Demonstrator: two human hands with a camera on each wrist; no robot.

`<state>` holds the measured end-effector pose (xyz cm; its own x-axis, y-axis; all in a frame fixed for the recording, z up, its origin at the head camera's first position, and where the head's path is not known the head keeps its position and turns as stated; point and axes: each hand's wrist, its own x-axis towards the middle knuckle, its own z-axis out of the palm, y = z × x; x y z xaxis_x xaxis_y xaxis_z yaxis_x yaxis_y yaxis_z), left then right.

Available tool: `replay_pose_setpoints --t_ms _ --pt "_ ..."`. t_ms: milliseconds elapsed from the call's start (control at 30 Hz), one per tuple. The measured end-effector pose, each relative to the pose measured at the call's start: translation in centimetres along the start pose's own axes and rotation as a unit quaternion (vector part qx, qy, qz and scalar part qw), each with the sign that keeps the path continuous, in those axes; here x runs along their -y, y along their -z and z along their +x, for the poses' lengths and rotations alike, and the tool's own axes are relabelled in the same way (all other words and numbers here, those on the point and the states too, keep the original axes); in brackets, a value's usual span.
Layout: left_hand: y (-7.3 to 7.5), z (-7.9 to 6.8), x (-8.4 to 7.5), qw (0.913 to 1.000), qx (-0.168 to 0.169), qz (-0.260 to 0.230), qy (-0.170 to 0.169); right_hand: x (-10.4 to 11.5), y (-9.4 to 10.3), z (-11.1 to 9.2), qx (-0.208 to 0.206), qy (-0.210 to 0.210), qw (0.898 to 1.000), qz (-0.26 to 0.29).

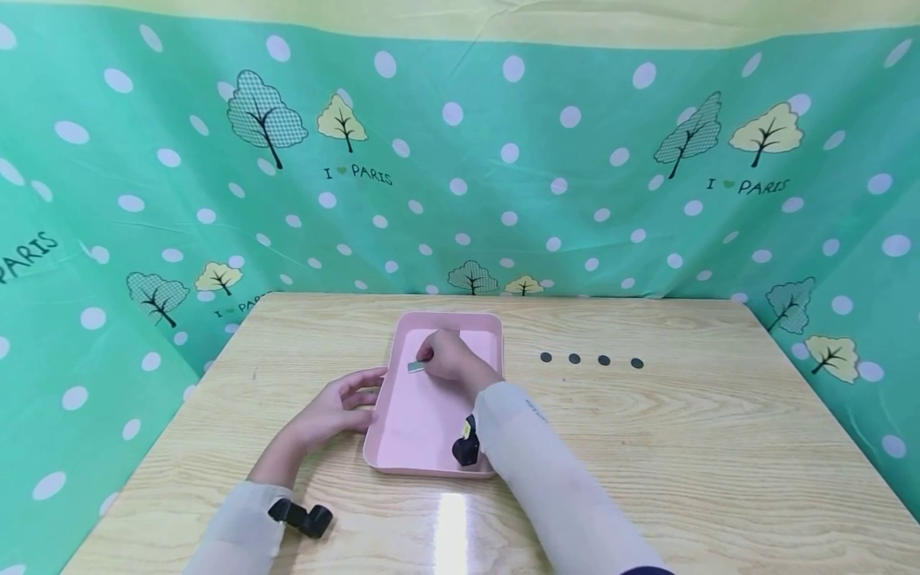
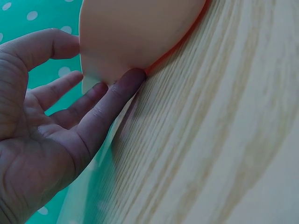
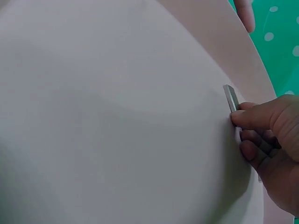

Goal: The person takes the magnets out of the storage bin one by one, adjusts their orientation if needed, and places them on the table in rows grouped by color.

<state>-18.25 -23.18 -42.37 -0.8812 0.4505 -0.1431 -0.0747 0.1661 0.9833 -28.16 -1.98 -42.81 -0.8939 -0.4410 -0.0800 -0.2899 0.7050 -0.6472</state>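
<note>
A pink tray (image 1: 431,431) stands on the wooden table. Inside it, near the far end, my right hand (image 1: 447,357) pinches a thin silvery-grey strip (image 1: 416,367) between thumb and fingers. In the right wrist view one end of the strip (image 3: 229,95) sticks out past the fingertips, while the hand (image 3: 268,140) covers its middle. My left hand (image 1: 327,411) lies along the tray's left wall. In the left wrist view that hand's (image 2: 51,126) loosely spread fingers and thumb touch the outside of the tray wall (image 2: 131,32), without curling round it.
To the tray's right, several small dark discs (image 1: 574,358) lie in a row on the wooden table (image 1: 683,447). A green dotted curtain (image 1: 503,200) with printed trees hangs behind the table and along its sides.
</note>
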Motion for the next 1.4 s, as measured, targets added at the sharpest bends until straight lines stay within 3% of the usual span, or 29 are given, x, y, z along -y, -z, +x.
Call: replay_pose_setpoints --t_ms 133,600,967,1400 --pt "0.5 0.5 1.3 1.0000 0.000 -0.002 -0.008 -0.1 0.6 -0.3 0.032 0.002 0.999 0.008" --pt "0.4 0.4 1.1 1.0000 -0.003 0.000 -0.007 -1.0 2.4 -1.0 0.126 0.064 0.990 0.001" --pt "0.3 0.4 1.2 0.9999 0.002 -0.014 -0.010 -1.4 1.7 -1.0 0.141 0.106 0.984 -0.024" --pt "0.5 0.6 1.4 0.9999 0.004 -0.011 -0.013 -0.7 2.0 -1.7 0.145 0.104 0.984 -0.024"
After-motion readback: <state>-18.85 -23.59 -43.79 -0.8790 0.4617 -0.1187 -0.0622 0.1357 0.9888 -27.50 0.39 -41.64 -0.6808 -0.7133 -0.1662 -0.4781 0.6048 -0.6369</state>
